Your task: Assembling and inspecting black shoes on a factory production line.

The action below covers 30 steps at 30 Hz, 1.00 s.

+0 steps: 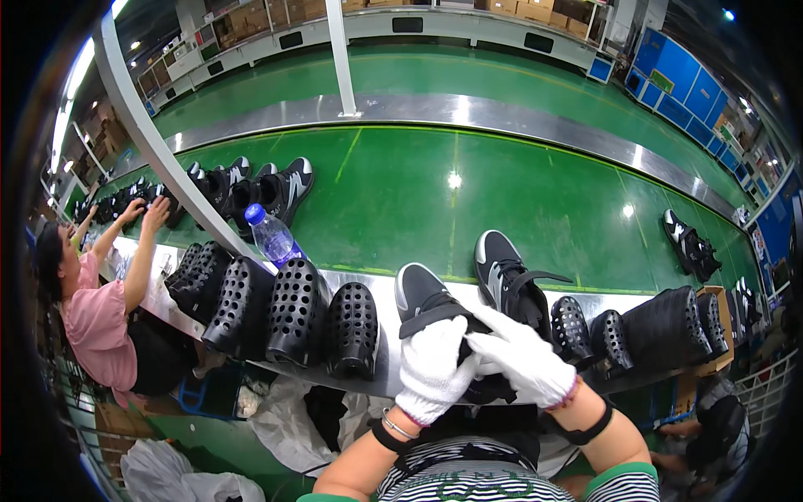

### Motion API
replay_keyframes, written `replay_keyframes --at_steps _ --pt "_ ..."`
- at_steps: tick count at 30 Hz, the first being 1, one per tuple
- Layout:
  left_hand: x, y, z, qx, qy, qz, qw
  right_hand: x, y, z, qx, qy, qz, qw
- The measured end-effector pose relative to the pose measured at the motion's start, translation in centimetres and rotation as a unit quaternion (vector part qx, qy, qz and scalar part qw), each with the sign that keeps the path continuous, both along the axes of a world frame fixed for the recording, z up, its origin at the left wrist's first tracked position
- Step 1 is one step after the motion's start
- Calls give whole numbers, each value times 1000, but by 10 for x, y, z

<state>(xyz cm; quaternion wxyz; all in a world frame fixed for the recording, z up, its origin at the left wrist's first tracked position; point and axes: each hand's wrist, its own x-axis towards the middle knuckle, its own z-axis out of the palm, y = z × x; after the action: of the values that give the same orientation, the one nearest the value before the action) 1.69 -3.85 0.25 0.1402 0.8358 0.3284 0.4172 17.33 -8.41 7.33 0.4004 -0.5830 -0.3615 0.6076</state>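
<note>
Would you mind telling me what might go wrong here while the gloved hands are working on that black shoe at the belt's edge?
The left hand and right hand hold a black shoe over the metal ledge; if the grip slipped, it could drop to the floor below. The second shoe straddles ledge and green belt, so it might get dragged or tip. The water bottle stands close beside the perforated black shoe forms and could be knocked over.
</note>
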Motion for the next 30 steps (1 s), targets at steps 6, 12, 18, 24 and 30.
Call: replay_keyframes --at_steps 6,12,18,24,30 --pt "10 -10 -20 25 10 67 997 17 10 -24 298 -466 17 833" --pt "-16 -28 -18 54 -61 11 997 24 26 -36 251 -469 79 843" --pt "-30 -42 -35 64 22 227 971 22 33 -28 273 -464 133 832" --pt "-35 -32 -49 30 61 131 989 23 33 -33 297 -484 137 812" --pt "-21 -43 -53 -1 101 106 989 21 30 -32 286 -464 129 828"
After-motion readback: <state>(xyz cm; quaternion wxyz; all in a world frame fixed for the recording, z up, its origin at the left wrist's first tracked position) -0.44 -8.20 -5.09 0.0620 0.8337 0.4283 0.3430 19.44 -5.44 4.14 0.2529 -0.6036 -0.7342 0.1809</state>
